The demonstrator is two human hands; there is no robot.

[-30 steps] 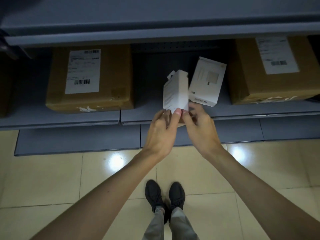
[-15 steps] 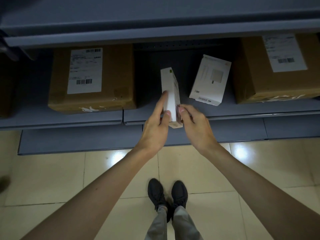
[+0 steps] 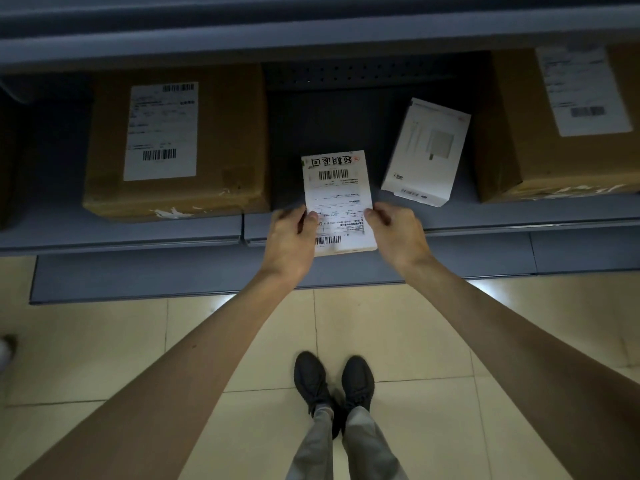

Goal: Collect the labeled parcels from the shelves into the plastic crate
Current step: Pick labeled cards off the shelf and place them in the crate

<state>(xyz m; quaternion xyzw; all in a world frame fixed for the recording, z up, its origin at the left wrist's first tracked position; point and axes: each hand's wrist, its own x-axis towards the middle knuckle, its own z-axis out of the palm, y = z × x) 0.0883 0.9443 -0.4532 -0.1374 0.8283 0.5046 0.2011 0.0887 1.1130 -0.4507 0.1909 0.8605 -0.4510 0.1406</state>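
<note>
I hold a small white parcel [image 3: 337, 199] over the front edge of the grey shelf [image 3: 121, 233], its shipping label with barcodes facing up. My left hand [image 3: 292, 237] grips its left edge, thumb on top. My right hand [image 3: 398, 233] grips its right edge. A second small white box [image 3: 427, 152] lies tilted on the shelf just to the right. A brown carton with a label [image 3: 176, 140] sits at the left, and another labelled brown carton [image 3: 561, 123] at the right. No crate is in view.
An upper shelf board [image 3: 311, 32] overhangs the boxes. Below the shelf is a grey base panel [image 3: 138, 275], then a beige tiled floor [image 3: 104, 358] with my two dark shoes [image 3: 334, 381]. Something pale shows at the left edge of the floor [image 3: 5, 351].
The white parcel has been turned from standing on edge to lying flat with its label up. My hands moved apart to its two sides.
</note>
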